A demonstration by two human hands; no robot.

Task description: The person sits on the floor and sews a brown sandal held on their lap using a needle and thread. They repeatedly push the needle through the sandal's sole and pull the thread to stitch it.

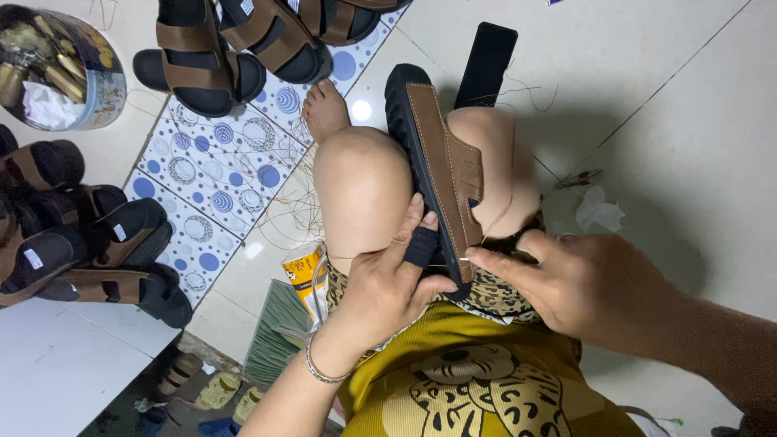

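Head view: stitching is under way on a brown-strapped black sandal (441, 166) clamped between the person's knees. The left hand (388, 291), one finger wrapped in dark tape, is closed on its lower end; the right hand (587, 287) pinches a needle (468, 259) at the strap's edge. The pull-through likely calls for steady tension. A yellow packet (303, 271) lies on the floor by the left knee.

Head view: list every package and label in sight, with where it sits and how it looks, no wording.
Yellow packet: on the floor beside the left knee, flat, yellow with red and white print.
Round tin: top left corner, pale patterned wall, holding brass-coloured bits and white cloth.
White tags: small rectangles on the insoles of the dark sandals stacked at left.
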